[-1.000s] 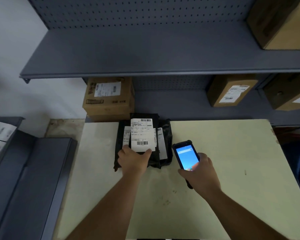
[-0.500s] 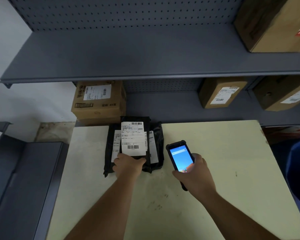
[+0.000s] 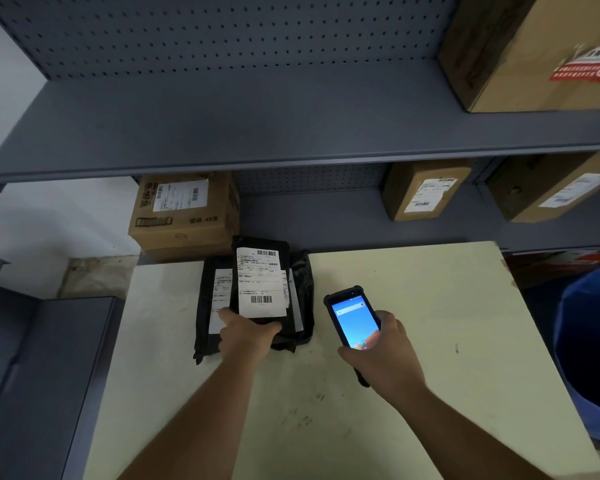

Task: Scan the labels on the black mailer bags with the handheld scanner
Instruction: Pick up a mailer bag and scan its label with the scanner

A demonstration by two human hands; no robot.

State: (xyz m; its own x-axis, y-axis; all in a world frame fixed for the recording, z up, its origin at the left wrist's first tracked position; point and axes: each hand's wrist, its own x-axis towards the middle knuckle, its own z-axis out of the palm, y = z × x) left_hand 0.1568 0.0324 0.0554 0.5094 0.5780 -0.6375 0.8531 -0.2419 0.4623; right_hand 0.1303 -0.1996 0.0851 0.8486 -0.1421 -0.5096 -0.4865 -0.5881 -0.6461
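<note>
A small pile of black mailer bags (image 3: 205, 323) lies at the back left of the pale table (image 3: 413, 306). My left hand (image 3: 248, 336) grips the near edge of the top mailer bag (image 3: 274, 244), whose white label (image 3: 261, 284) with two barcodes faces up. My right hand (image 3: 383, 351) holds the handheld scanner (image 3: 352, 322) to the right of the pile, its blue screen lit and its top end towards the shelves. A gap of bare table separates scanner and bags.
Grey metal shelving (image 3: 257, 133) rises behind the table. A labelled cardboard box (image 3: 184, 213) stands just behind the pile. More boxes (image 3: 426, 188) sit on the shelves to the right. A blue bin (image 3: 586, 358) stands at the right edge, a grey unit (image 3: 42, 358) at the left.
The view has shifted, so the scene sits further right and lower in frame. Both hands keep their grips; the top mailer bag looks slightly raised at its far end.
</note>
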